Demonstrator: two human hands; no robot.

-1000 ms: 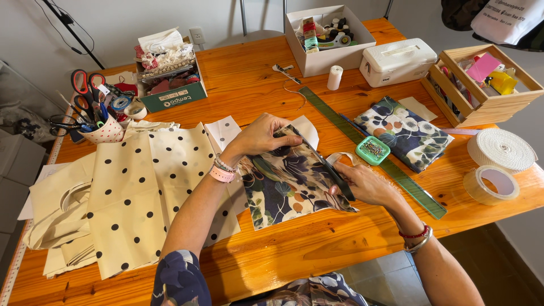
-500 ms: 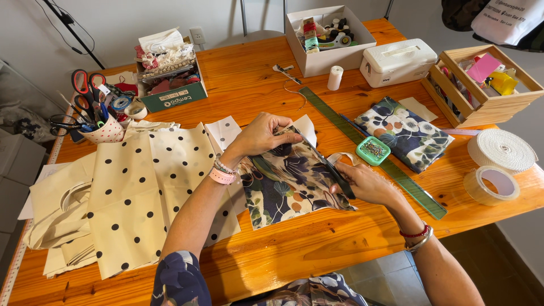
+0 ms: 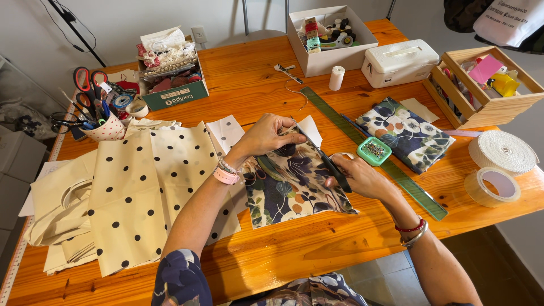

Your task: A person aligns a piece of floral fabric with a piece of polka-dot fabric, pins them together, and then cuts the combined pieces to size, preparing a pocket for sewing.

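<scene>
A floral fabric (image 3: 289, 187) is laid flat on the table (image 3: 351, 249), near its front edge and just in front of the person. The fabric's far edge is pinched by the left hand (image 3: 266, 134), whose fingers are closed on the cloth at about 12 o'clock of the piece. Black scissors (image 3: 326, 161) are gripped in the right hand (image 3: 362, 178), the fingers curled shut round the handles; how far the blades stand apart cannot be told.

The scissors' long axis is seen to run from the handles at 4 o'clock up to the tip at 10 o'clock, so the tip is pointed toward the left hand's fingertips. The fabric's longer side is judged to run roughly from 11 to 5 o'clock, slightly skewed to the table edge.

Several risks are judged from this. The left fingers could be nicked, since the blade tip is close to them. The cut could wander off line if the cloth is let slack or puckers under the pinch. A white paper piece (image 3: 310, 129) lying at the fabric's far edge could be caught in the blades. The green pin box (image 3: 374, 151), just beside the right hand at 1 o'clock, could be knocked and its pins spilled. The dotted cloth (image 3: 136, 187) at 9 o'clock touches the fabric and might be dragged along.
</scene>
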